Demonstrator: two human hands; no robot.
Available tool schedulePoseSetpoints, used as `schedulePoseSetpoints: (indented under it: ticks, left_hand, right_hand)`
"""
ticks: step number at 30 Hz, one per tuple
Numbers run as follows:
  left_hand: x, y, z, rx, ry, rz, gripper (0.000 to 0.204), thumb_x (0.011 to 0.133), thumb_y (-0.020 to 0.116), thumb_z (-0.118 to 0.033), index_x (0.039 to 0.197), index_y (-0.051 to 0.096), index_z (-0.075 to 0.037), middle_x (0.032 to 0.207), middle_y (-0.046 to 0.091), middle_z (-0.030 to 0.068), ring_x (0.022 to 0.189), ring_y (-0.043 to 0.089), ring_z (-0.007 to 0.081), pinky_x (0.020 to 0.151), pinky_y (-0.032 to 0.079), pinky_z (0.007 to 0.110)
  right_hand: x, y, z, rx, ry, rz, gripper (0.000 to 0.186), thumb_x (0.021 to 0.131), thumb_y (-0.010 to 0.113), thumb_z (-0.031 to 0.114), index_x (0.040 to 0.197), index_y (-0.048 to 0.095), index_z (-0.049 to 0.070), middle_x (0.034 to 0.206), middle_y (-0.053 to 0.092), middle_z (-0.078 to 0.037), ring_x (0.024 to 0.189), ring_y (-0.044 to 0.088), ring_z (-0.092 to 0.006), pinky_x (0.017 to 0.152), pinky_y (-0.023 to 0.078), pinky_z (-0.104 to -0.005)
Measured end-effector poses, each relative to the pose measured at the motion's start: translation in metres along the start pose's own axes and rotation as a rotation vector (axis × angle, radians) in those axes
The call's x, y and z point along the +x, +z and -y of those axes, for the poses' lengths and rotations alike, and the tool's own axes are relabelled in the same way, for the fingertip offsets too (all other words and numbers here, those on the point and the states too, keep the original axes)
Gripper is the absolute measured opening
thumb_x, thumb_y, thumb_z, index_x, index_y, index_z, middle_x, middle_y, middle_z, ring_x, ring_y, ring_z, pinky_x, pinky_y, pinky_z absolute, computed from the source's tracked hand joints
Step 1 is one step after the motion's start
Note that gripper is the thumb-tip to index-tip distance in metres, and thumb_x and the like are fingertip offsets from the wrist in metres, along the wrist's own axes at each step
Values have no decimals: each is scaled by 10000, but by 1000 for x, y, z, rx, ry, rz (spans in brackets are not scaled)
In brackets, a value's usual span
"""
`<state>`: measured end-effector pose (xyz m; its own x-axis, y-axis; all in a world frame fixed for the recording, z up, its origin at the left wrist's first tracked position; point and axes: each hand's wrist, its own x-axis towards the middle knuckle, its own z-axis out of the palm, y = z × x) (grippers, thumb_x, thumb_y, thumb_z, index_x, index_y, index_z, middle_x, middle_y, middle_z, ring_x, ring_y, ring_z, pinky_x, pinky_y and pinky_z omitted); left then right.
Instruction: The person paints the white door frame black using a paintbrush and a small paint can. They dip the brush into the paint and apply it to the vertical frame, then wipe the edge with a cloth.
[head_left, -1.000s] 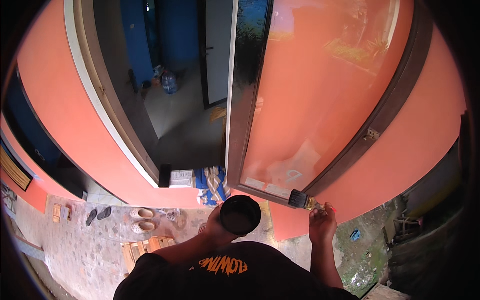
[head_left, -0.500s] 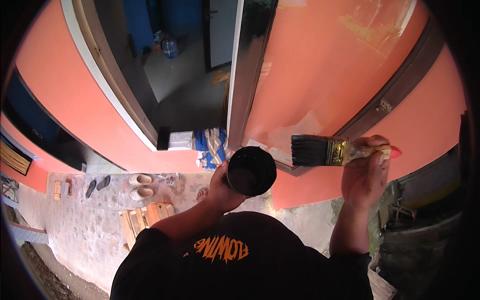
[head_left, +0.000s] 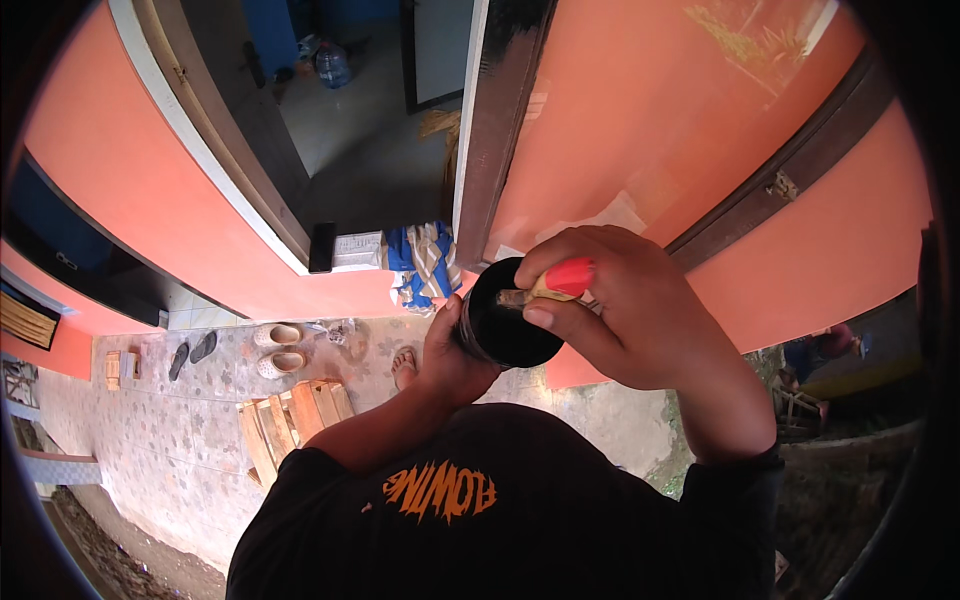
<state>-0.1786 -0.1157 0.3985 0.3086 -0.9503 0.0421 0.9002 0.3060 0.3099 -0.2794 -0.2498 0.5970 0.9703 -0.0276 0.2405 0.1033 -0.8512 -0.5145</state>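
Note:
My left hand (head_left: 447, 352) is wrapped round the side of a black round container (head_left: 487, 335), holding it up in front of my chest. Over its mouth, my right hand (head_left: 625, 310) pinches the handle of a paintbrush (head_left: 570, 279), whose end is red. The brush points down into the container, so its bristles are hidden. What lies inside the dark container cannot be made out. Behind it stands a dark brown window frame (head_left: 500, 160) against the orange wall (head_left: 350, 310).
A phone (head_left: 322, 247) and a blue, white and tan cloth (head_left: 420, 260) lie on the sill. On the tiled floor are beige clogs (head_left: 278, 363), dark slippers (head_left: 190, 355) and a wooden crate (head_left: 290, 420). Inside the open doorway stands a water bottle (head_left: 332, 66).
My right hand has swung left and turned the paintbrush down, from level in the air to bristles inside the container. My left hand still holds the container, now slightly tilted.

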Motion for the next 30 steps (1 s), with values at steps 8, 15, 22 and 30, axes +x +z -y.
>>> schedulePoseSetpoints:
  ticks: [8, 15, 22, 30]
  left_hand:
    - [0, 5, -5, 120, 13, -16, 677, 964, 476, -503, 1518, 378, -125, 1488, 471, 122, 1371, 488, 290, 1137, 394, 504]
    - [-10, 18, -6, 145, 92, -203, 866, 656, 886, -73, 1391, 427, -70, 1286, 580, 114, 1197, 609, 252, 997, 514, 408]
    - [2, -23, 2, 1175, 312, -236, 610, 931, 465, -655, 1402, 463, -267, 1330, 561, 0, 1178, 592, 262, 857, 539, 474]
    - [5, -24, -9, 62, -142, 21, 560, 996, 530, -416, 1483, 389, -180, 1366, 525, 46, 1206, 585, 272, 800, 615, 384]
  right_hand:
    - [9, 12, -10, -55, 53, 21, 272, 954, 651, 298, 1048, 623, 44, 885, 685, -173, 874, 659, -407, 773, 505, -485]
    - [3, 9, -12, 35, 40, -94, 291, 950, 627, 324, 1050, 623, 51, 917, 682, -203, 902, 666, -417, 789, 513, -494]
    - [-1, 24, -9, -57, 101, 15, 333, 970, 606, 348, 1113, 616, 47, 968, 704, -162, 922, 669, -383, 795, 508, -469]
    - [-23, 17, -4, 16, 188, -169, 318, 960, 634, 346, 1077, 607, 52, 889, 687, -189, 859, 664, -409, 749, 498, -493]
